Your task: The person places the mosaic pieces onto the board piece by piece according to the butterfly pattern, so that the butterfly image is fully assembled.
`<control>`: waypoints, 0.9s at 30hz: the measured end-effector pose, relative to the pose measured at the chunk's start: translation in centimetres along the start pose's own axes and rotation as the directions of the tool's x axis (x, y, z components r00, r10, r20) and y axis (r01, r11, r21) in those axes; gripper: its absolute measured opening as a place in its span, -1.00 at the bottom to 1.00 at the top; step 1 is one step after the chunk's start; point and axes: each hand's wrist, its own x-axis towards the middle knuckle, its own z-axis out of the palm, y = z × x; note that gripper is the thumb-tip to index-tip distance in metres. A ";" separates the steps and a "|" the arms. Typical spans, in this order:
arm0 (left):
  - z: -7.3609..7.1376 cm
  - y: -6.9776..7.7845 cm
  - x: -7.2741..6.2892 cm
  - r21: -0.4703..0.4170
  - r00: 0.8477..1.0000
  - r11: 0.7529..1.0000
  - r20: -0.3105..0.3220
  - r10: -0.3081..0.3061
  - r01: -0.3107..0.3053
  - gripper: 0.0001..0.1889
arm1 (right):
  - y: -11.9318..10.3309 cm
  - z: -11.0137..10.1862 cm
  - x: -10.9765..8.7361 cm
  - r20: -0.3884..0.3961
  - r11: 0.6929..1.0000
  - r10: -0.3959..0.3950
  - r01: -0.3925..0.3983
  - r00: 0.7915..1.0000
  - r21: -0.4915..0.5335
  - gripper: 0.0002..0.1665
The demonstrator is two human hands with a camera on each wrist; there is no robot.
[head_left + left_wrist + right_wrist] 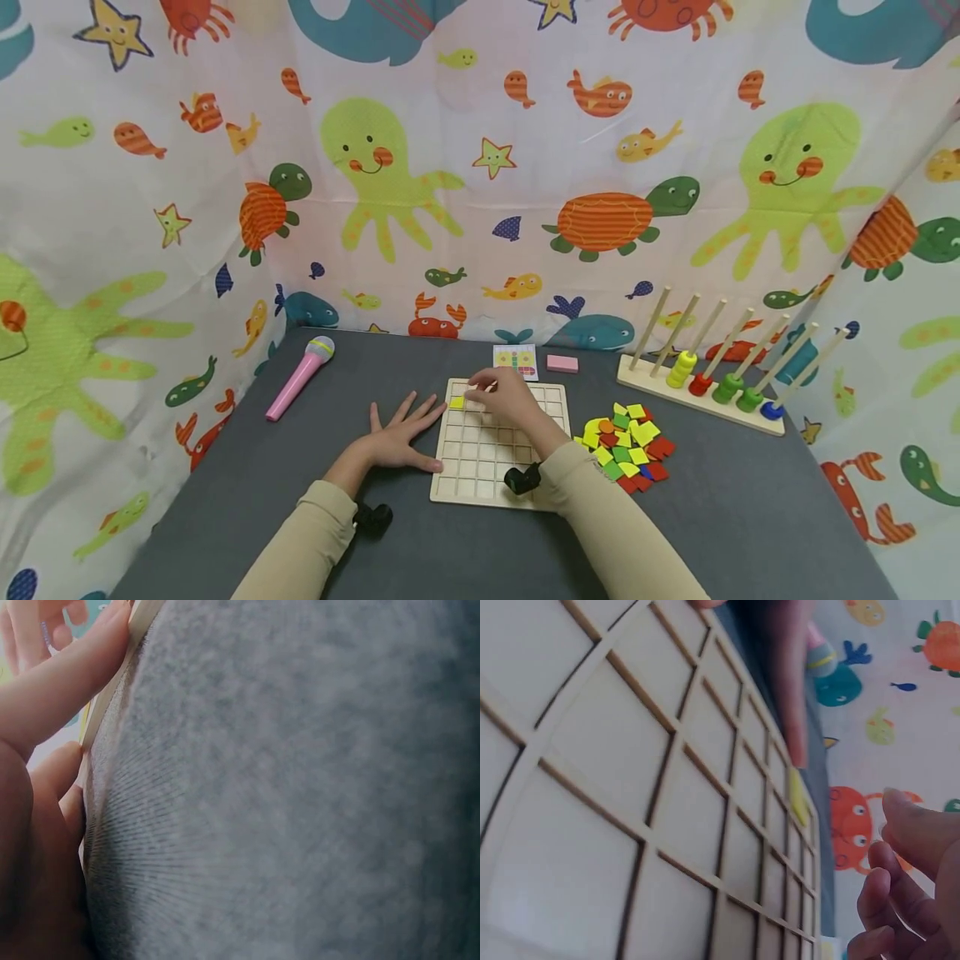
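Note:
A wooden grid board [474, 468] lies on the dark table, with one yellow square tile [456, 402] in a cell near its far left corner. My left hand [399, 439] has its fingers spread beside the board; its thumb touches the left edge low down and a fingertip reaches the edge near the tile. Above the far part of the grid hovers my right hand [510, 397], just right of the tile. In the right wrist view, the thumb and bent fingers of that hand [911, 889] stand apart, and no piece shows between them.
A heap of coloured tiles [621, 446] lies right of the board. Behind the board are a patterned card [516, 360] and a pink block [562, 363]. A peg stand with coloured rings [701, 392] stands far right, a pink toy microphone [302, 377] far left. Printed curtains surround the table.

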 end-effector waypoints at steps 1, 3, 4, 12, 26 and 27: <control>0.1 -0.2 0.1 0.008 1.000 1.000 -0.002 0.004 -0.004 0.19 | 0.0 -0.4 -0.2 -0.011 1.000 -0.004 0.004 1.000 0.008 -0.69; -0.1 0.1 -0.1 0.006 1.000 1.000 0.002 0.005 -0.005 0.19 | -0.1 -1.0 -0.8 -0.030 1.000 0.001 -0.001 1.000 0.019 -0.69; -0.3 0.3 -0.2 0.006 1.000 1.000 0.006 -0.004 0.004 0.20 | -0.2 -1.4 -1.0 -0.038 1.000 0.002 -0.001 0.999 0.026 -0.69; -0.1 0.3 -0.1 0.035 0.999 0.998 0.020 -0.046 0.046 0.22 | 0.3 -3.3 -2.8 -0.100 1.000 0.009 -0.008 0.995 0.013 -0.71; 0.2 0.2 -0.1 0.019 0.999 0.999 0.012 -0.036 0.035 0.19 | 0.4 -6.7 -6.5 -0.185 1.000 0.026 -0.025 0.982 0.003 -0.70; 0.2 0.1 -0.1 0.023 0.999 0.999 0.011 -0.040 0.040 0.20 | 0.4 -7.0 -6.8 -0.190 1.000 0.026 -0.027 0.981 -0.001 -0.69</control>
